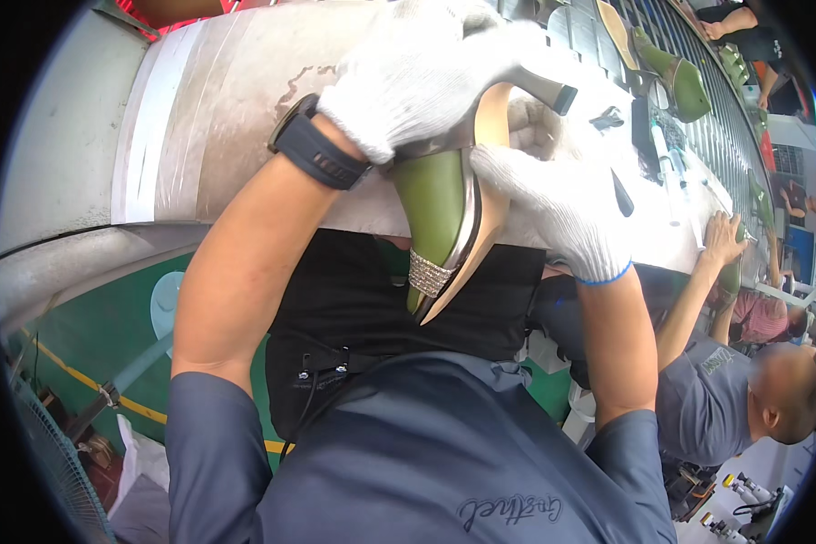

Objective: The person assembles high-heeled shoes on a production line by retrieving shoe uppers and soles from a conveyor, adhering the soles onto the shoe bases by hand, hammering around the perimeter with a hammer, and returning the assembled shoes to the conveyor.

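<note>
A green high-heeled shoe (432,201) with a tan sole and a glittering band across its pointed toe is held over the near edge of the worktable, toe toward me. My left hand (417,77), in a white knit glove, wraps over the heel end, with the dark-tipped heel jutting out to its right. My right hand (558,190), gloved the same way, closes on the sole side, its thumb near the shoe's edge. The fingers of my left hand behind the shoe are partly hidden. A dark watch (315,145) is on my left wrist.
The pale worktable (236,118) runs along in front of me. At the right, more green shoes (684,86) rest on a roller conveyor (666,32). Small tools (666,154) lie beside my right hand. A co-worker (725,390) sits close on my right, one hand reaching onto the table.
</note>
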Demonstrator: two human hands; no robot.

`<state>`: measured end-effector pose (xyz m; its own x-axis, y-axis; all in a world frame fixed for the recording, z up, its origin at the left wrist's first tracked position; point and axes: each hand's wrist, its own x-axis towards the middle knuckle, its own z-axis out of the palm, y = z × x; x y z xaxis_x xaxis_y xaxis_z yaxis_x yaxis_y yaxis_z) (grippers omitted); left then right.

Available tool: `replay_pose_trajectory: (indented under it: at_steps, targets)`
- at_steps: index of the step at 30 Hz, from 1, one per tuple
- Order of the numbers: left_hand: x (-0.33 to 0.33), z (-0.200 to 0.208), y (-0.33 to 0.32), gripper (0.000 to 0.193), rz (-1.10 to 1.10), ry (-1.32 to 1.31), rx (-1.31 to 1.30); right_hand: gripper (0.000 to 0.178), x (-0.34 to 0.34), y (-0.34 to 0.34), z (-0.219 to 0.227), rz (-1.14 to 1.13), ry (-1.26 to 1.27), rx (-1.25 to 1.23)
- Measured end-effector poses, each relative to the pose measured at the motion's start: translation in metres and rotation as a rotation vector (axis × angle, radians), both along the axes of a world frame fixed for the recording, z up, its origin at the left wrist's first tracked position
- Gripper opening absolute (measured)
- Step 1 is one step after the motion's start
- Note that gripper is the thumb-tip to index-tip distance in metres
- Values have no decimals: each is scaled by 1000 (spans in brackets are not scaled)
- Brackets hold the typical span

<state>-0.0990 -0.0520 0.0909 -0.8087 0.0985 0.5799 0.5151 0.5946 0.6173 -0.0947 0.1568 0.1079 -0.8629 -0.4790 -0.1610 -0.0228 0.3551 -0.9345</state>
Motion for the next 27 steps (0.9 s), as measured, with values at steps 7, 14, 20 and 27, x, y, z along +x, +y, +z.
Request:
replay_pose_trajectory:
  at_steps: [7,14,20,27]
  targets:
    - [30,12,-45,53,-46,-295,173,56,-10,-26,19,119,177,-4]
    - [148,-21,-34,78,315,92,225,53,2,-26,28,292,920,224]
    - [163,-15,-25,82,193,-65,57,67,-6,-29,22,501,1020,196]
    - [165,-20,-24,77,205,-61,47,72,-17,-35,17,619,988,154]
